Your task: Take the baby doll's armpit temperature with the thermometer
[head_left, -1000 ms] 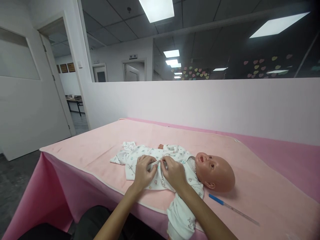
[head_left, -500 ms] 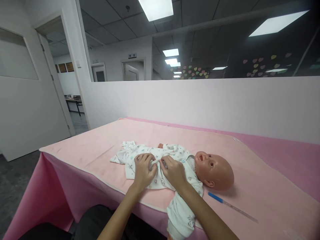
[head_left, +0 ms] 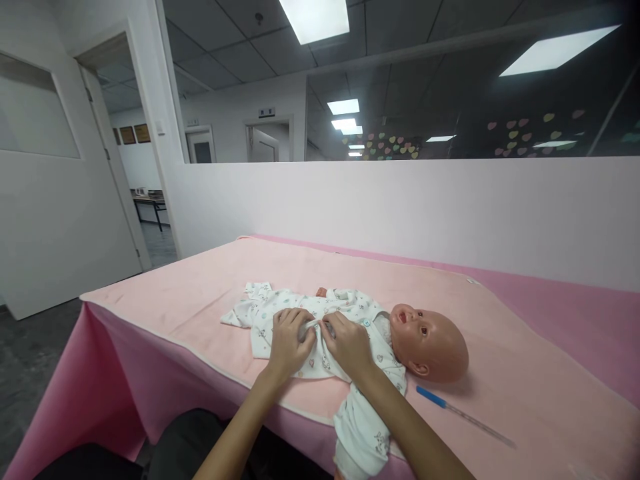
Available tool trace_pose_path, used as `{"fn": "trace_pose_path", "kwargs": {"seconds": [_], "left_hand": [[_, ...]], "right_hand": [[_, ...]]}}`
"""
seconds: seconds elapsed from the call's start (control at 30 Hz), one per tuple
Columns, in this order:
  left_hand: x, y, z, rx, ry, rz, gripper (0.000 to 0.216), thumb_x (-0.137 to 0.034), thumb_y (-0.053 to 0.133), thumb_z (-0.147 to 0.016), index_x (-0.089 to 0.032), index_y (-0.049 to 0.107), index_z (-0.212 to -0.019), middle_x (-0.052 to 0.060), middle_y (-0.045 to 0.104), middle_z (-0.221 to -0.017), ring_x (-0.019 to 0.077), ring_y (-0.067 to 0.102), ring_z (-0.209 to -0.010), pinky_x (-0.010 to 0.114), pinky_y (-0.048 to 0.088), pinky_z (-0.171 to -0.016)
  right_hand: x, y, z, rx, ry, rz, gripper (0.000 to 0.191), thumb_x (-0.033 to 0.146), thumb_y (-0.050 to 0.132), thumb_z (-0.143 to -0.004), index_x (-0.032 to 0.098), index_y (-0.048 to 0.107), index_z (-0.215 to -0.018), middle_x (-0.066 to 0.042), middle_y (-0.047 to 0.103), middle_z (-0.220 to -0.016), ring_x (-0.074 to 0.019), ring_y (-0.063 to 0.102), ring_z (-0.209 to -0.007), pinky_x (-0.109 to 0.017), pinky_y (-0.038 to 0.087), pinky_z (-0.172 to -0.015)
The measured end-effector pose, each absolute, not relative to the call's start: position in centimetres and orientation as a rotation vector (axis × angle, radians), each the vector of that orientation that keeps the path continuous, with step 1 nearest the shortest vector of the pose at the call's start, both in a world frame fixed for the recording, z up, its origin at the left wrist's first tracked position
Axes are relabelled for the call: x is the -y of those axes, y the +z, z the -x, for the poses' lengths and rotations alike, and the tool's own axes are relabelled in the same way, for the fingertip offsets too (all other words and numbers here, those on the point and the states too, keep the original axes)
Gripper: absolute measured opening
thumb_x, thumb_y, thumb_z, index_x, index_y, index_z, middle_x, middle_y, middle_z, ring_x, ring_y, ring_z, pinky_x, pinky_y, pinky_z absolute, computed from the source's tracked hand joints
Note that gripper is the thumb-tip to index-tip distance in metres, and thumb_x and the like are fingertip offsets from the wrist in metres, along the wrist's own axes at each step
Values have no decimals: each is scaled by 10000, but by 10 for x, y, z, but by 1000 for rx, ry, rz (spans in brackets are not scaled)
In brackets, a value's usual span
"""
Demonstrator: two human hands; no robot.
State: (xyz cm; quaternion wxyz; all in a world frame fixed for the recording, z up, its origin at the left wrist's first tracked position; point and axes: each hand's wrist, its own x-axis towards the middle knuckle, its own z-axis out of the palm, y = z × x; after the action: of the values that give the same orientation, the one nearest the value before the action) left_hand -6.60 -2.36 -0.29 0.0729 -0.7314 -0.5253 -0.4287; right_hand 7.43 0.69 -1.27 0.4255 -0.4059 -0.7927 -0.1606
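Note:
A baby doll lies on its back, head to the right, dressed in a white printed baby outfit. At the middle of its front, my left hand pinches the fabric edge. Close beside it, my right hand is closed on the same raised fold, its fingertips almost meeting the left ones. What exactly lies between the fingertips, a fastening or just cloth, is hidden. One sleeve of the outfit hangs toward the table's front edge, under my right forearm.
A thermometer-like stick with a blue end lies near the doll's head. Peach cloth covers the table over a pink cover. Behind stands a white half wall with glass above, and an open door is at left.
My left hand has shifted very slightly to the right, toward the right hand. The doll and the blue-ended stick stay where they were.

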Motion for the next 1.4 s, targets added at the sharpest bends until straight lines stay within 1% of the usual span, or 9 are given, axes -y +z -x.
{"fn": "trace_pose_path", "kwargs": {"seconds": [0.13, 0.5, 0.73, 0.87, 1.03, 1.2, 1.27, 1.3, 1.4], "left_hand": [[23, -4, 66, 1577, -1284, 2203, 119, -187, 429, -783, -211, 542, -808, 0, 599, -862, 168, 509, -837, 341, 334, -819], [23, -5, 68, 1547, -1377, 2243, 123, -154, 433, -768, -214, 530, -813, 1, 590, -905, 172, 502, -878, 344, 321, -833], [23, -6, 67, 1578, -1363, 2211, 88, -150, 432, -761, -202, 495, -729, 1, 545, -765, 161, 480, -765, 323, 354, -762], [24, -6, 67, 1578, -1409, 2236, 67, -171, 442, -747, -200, 446, -686, 2, 508, -729, 159, 461, -726, 310, 373, -709], [25, -6, 68, 1531, -1559, 2262, 174, -251, 438, -782, -196, 427, -617, 18, 502, -711, 158, 473, -707, 309, 409, -676], [23, -7, 75, 1570, -1824, 2068, 341, -228, 376, -808, -185, 333, -472, 24, 488, -658, 149, 488, -670, 306, 421, -646], [23, -8, 77, 1606, -1895, 1938, 353, -255, 379, -828, -188, 336, -485, 19, 483, -659, 151, 482, -669, 308, 416, -646], [23, -7, 78, 1621, -1909, 1875, 327, -276, 393, -833, -192, 371, -518, 16, 486, -675, 155, 481, -681, 308, 414, -648], [24, -6, 74, 1632, -1844, 1806, 160, -308, 447, -828, -206, 493, -715, 17, 521, -765, 168, 492, -752, 314, 415, -681]], "right_hand": [[-7, -13, -74, 1975, -395, 1013, 203, 278, 443, -877, 192, 580, -756, 17, 600, -657, -91, 513, -517, -224, 241, -459], [-8, -15, -74, 1979, -380, 987, 223, 276, 409, -903, 199, 588, -794, 13, 611, -671, -94, 545, -558, -219, 265, -477], [-9, -17, -75, 1971, -401, 979, 273, 282, 367, -920, 188, 586, -788, -1, 612, -666, -93, 547, -548, -217, 262, -472], [-9, -16, -75, 1986, -403, 987, 272, 281, 366, -919, 190, 588, -791, -5, 610, -663, -94, 547, -550, -217, 265, -472], [-9, -15, -74, 1981, -400, 1000, 277, 282, 360, -920, 189, 593, -804, -9, 608, -669, -93, 543, -550, -214, 273, -472], [-8, -14, -75, 1979, -376, 1015, 282, 281, 360, -921, 184, 592, -792, -14, 605, -670, -98, 543, -556, -210, 273, -471], [-8, -14, -75, 1981, -379, 1018, 285, 278, 354, -923, 184, 588, -789, -10, 600, -665, -96, 539, -553, -206, 273, -469], [-8, -14, -75, 1981, -383, 1018, 286, 278, 353, -923, 184, 587, -787, -8, 598, -662, -94, 536, -550, -205, 273, -467], [-10, -14, -75, 1979, -397, 1010, 284, 280, 360, -921, 183, 585, -778, -8, 594, -656, -94, 534, -547, -207, 274, -469]]}}
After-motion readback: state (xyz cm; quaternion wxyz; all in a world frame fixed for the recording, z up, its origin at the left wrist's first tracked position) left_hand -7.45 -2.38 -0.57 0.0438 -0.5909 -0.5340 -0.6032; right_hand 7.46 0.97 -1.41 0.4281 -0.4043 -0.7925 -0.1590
